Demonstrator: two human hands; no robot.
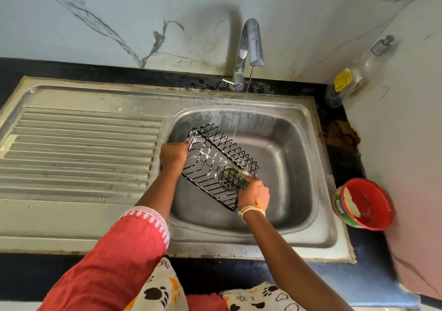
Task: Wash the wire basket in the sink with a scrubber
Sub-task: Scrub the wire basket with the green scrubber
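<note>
Nothing readable here: the yellow label on the clear bottle (343,80) is too blurred, and the printed band round the red tub (363,204) shows no legible word.

- We see a white marble-look wall (119,11) with grey veins running behind and along the right side.
- We find a black counter (346,157), stained near the back edge.
- We note a chrome tap (248,47) running water.
- We see a ribbed steel drainboard (79,152) on the left, lit by soft daylight.
</note>
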